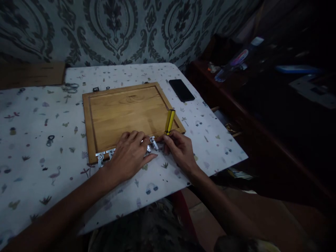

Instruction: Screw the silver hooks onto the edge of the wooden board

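A wooden panel (126, 112) with a raised frame lies flat on the patterned table cloth (34, 140). Metal hinges (101, 156) are fixed along its near edge. My left hand (130, 154) lies palm down over the near edge, fingers curled on a metal hinge (153, 141) there. My right hand (178, 148) pinches the lower end of a yellow-handled screwdriver (169, 121), which stands nearly upright at the panel's near right corner, next to that hinge.
A black phone (181, 90) lies beyond the panel's far right corner. Small metal parts (70, 86) rest at the far left. A dark wooden desk (262, 115) with a plastic bottle (236, 59) stands to the right. The table edge runs just below my hands.
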Motion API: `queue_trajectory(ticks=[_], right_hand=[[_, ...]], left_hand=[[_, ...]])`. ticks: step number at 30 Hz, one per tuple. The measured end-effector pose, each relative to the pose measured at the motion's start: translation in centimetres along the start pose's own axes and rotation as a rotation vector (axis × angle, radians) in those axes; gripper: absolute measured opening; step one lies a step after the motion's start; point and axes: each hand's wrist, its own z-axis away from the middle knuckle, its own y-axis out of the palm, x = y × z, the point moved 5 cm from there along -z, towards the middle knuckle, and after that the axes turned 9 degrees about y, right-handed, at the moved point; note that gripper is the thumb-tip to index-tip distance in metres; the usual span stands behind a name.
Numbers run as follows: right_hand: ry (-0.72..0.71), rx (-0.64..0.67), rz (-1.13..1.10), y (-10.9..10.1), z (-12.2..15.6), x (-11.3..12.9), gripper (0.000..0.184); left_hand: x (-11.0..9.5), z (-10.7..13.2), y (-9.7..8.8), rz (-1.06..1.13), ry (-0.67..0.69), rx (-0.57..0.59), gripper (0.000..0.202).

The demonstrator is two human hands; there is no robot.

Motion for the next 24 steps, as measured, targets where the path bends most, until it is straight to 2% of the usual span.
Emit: queue_trajectory(ticks=[5, 8, 17, 24], right_hand=[[-0.031, -0.068, -0.077, -0.3, 0.1, 1.1, 0.021], [-0.038, -0.09, -0.122, -0.2, -0.2, 1.7, 0.026], [-0.097, -0.029, -0.141, 0.9, -1.3, 1.3, 0.021], [-0.087, -0.005, -0.123, 1.2, -1.4, 1.1, 0.022]], left_hand=[[-0.3, -0.2, 0.1, -0.043, -0.02, 0.005, 0.043], [-0.4, -0.4, -0.1, -0.074, -0.022, 0.0, 0.042], [-0.4, -0.5, 0.1, -0.09, -0.032, -0.03, 0.037], [-0.5, -0.5, 0.2, -0.096, -0.015, -0.051, 0.036]])
